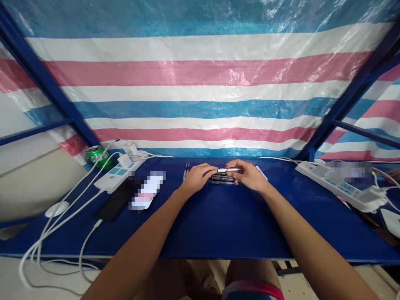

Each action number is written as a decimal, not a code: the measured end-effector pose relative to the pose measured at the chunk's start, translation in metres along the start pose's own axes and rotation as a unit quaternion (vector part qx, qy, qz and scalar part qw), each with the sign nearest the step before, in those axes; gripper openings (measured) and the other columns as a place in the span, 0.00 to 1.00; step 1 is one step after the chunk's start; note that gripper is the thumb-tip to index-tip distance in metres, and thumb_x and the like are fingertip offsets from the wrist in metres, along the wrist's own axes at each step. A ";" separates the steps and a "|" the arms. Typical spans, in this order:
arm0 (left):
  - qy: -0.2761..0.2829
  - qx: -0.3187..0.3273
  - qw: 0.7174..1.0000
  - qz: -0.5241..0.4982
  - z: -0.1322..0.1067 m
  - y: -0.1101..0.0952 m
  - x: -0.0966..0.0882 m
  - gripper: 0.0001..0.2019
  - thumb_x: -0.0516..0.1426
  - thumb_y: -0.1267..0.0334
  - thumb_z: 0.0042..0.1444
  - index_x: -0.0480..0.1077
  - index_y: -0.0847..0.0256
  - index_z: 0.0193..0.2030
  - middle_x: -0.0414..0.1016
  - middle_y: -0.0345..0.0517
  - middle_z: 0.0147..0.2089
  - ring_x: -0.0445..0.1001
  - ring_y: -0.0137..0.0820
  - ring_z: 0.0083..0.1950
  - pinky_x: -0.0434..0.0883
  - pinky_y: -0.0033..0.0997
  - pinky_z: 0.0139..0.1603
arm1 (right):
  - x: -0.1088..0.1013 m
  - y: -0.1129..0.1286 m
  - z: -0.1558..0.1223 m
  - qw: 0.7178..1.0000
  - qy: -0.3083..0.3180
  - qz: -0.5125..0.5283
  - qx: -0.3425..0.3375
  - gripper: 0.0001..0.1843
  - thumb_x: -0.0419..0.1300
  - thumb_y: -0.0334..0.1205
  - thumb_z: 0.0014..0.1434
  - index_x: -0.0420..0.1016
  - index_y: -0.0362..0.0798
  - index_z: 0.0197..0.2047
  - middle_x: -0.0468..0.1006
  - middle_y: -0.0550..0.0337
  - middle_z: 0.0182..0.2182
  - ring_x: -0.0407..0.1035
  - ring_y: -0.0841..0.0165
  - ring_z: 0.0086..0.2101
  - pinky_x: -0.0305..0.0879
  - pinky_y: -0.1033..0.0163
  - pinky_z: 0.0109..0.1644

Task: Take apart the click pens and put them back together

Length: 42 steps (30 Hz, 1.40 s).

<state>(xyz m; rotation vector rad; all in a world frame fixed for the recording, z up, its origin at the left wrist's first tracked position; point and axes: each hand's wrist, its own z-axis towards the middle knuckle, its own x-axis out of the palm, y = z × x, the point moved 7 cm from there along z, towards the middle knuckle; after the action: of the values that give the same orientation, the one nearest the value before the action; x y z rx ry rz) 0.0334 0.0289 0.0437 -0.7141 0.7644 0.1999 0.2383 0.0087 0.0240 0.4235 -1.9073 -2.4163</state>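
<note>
Between my two hands, a white pen (227,170) lies level, just above the blue table (215,229). My left hand (198,177) pinches its left end with thumb and fingers. On its other end, the fingers of my right hand (246,173) are closed. Beneath, several dark pens (223,182) rest side by side on the table, partly covered by my hands. A few slim pen parts (186,170) lie just left of my left hand. To the right of my right hand is a white pen piece (261,173).
A power strip (115,175) with plugs, a green can (99,156), a dark flat device (117,198) and a phone (147,191) occupy the left. Cables cross the left edge. Another power strip (340,185) sits on the right. Striped sheeting (200,91) hangs behind.
</note>
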 end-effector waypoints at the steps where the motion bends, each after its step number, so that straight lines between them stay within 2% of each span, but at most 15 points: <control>1: -0.001 0.000 1.000 0.001 0.000 -0.001 0.000 0.14 0.54 0.57 0.74 0.82 0.53 0.54 0.84 0.46 0.52 0.82 0.38 0.53 0.75 0.39 0.58 | 0.000 0.000 0.000 1.000 -0.001 -0.004 -0.002 0.20 0.71 0.55 0.60 0.78 0.51 0.48 0.84 0.56 0.40 0.79 0.65 0.32 0.73 0.63 0.27; 6: 0.003 0.002 1.000 0.002 0.001 -0.002 0.000 0.14 0.54 0.57 0.74 0.81 0.53 0.54 0.84 0.46 0.53 0.82 0.38 0.53 0.75 0.39 0.59 | 0.000 0.003 0.001 0.999 -0.011 -0.044 -0.015 0.18 0.70 0.53 0.60 0.79 0.51 0.48 0.84 0.56 0.39 0.77 0.66 0.32 0.74 0.62 0.30; 13: 0.012 -0.003 1.000 -0.001 0.000 -0.001 0.002 0.14 0.55 0.56 0.74 0.81 0.52 0.54 0.84 0.45 0.53 0.82 0.39 0.54 0.75 0.40 0.59 | 0.002 0.001 0.001 0.999 -0.006 -0.051 -0.010 0.18 0.68 0.54 0.62 0.80 0.51 0.49 0.84 0.57 0.37 0.75 0.67 0.29 0.71 0.63 0.28; 15: 0.015 0.001 1.000 -0.002 0.000 -0.002 0.003 0.14 0.55 0.56 0.73 0.81 0.51 0.54 0.84 0.45 0.53 0.82 0.38 0.54 0.75 0.40 0.59 | 0.002 0.000 0.001 0.998 0.000 -0.060 -0.010 0.17 0.67 0.54 0.63 0.81 0.51 0.47 0.83 0.58 0.34 0.75 0.67 0.29 0.73 0.61 0.32; 17: 0.016 0.000 1.000 -0.001 0.000 -0.001 0.003 0.14 0.55 0.56 0.74 0.81 0.51 0.55 0.84 0.45 0.53 0.82 0.38 0.54 0.75 0.40 0.59 | -0.001 0.003 0.002 0.997 -0.016 -0.062 -0.037 0.16 0.71 0.52 0.59 0.81 0.51 0.44 0.84 0.58 0.38 0.78 0.65 0.35 0.76 0.59 0.40; 19: 0.011 -0.007 1.000 0.000 0.000 0.001 0.002 0.14 0.55 0.56 0.74 0.81 0.52 0.55 0.84 0.45 0.53 0.82 0.38 0.54 0.75 0.40 0.59 | -0.004 0.005 0.002 0.996 -0.040 -0.060 -0.052 0.18 0.73 0.51 0.57 0.81 0.51 0.47 0.84 0.57 0.42 0.78 0.64 0.39 0.76 0.58 0.45; 21: 0.006 -0.012 1.000 0.001 -0.001 0.002 0.001 0.14 0.55 0.56 0.73 0.81 0.53 0.55 0.84 0.45 0.53 0.82 0.38 0.53 0.75 0.40 0.59 | -0.004 0.001 0.002 0.997 -0.038 -0.064 -0.029 0.20 0.69 0.54 0.61 0.80 0.51 0.50 0.83 0.58 0.37 0.76 0.66 0.32 0.75 0.59 0.38; 23: 0.009 -0.013 1.000 0.004 -0.001 0.003 0.000 0.14 0.55 0.56 0.73 0.81 0.53 0.54 0.84 0.46 0.53 0.82 0.39 0.54 0.75 0.41 0.59 | -0.002 -0.004 0.002 0.997 -0.018 -0.074 -0.007 0.19 0.66 0.56 0.64 0.81 0.50 0.49 0.82 0.59 0.32 0.72 0.67 0.27 0.72 0.60 0.32; 25: 0.015 -0.013 1.000 0.008 0.000 0.003 0.000 0.14 0.55 0.56 0.73 0.81 0.52 0.54 0.84 0.46 0.53 0.81 0.39 0.54 0.75 0.42 0.59 | -0.004 -0.002 0.002 0.995 -0.018 -0.091 -0.025 0.16 0.67 0.54 0.63 0.81 0.51 0.44 0.83 0.58 0.34 0.75 0.66 0.31 0.74 0.60 0.36; 27: 0.018 -0.020 1.000 0.010 0.000 0.005 -0.001 0.14 0.55 0.56 0.72 0.81 0.53 0.54 0.84 0.46 0.53 0.81 0.40 0.54 0.75 0.43 0.60 | -0.009 0.003 0.003 0.990 -0.044 -0.118 -0.066 0.12 0.69 0.50 0.60 0.82 0.51 0.42 0.84 0.56 0.41 0.77 0.62 0.40 0.76 0.57 0.45; 29: 0.009 -0.036 0.999 0.012 0.000 0.009 -0.003 0.13 0.55 0.56 0.72 0.81 0.53 0.53 0.84 0.46 0.54 0.81 0.40 0.54 0.75 0.43 0.60 | -0.017 0.007 0.004 0.983 -0.079 -0.136 -0.090 0.10 0.68 0.48 0.61 0.82 0.52 0.42 0.83 0.55 0.45 0.78 0.60 0.44 0.75 0.54 0.50; 36: -0.026 -0.082 0.996 -0.007 -0.001 0.026 -0.014 0.09 0.59 0.61 0.68 0.76 0.54 0.53 0.84 0.46 0.53 0.82 0.41 0.55 0.76 0.43 0.59 | -0.037 0.004 0.005 0.976 -0.157 -0.118 -0.094 0.15 0.68 0.50 0.62 0.78 0.53 0.48 0.83 0.52 0.49 0.78 0.58 0.47 0.75 0.51 0.54; 39: -0.044 -0.077 0.996 -0.026 0.000 0.030 -0.020 0.13 0.61 0.63 0.66 0.75 0.54 0.57 0.84 0.45 0.54 0.81 0.40 0.57 0.75 0.45 0.63 | -0.040 0.003 0.006 0.975 -0.173 -0.097 -0.097 0.17 0.68 0.52 0.62 0.77 0.52 0.49 0.82 0.51 0.51 0.78 0.57 0.49 0.76 0.51 0.53; 42: -0.078 -0.104 0.988 -0.077 0.000 0.038 -0.029 0.21 0.63 0.61 0.65 0.71 0.54 0.64 0.84 0.46 0.51 0.83 0.38 0.54 0.76 0.44 0.62 | -0.042 0.002 0.006 0.974 -0.185 -0.094 -0.091 0.20 0.66 0.55 0.63 0.76 0.52 0.52 0.81 0.52 0.45 0.77 0.59 0.44 0.76 0.52 0.50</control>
<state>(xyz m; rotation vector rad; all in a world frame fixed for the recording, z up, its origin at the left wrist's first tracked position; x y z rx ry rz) -0.0027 0.0596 0.0442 -0.9412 0.5409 0.1946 0.2770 0.0221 0.0348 0.1585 -1.8103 -2.9419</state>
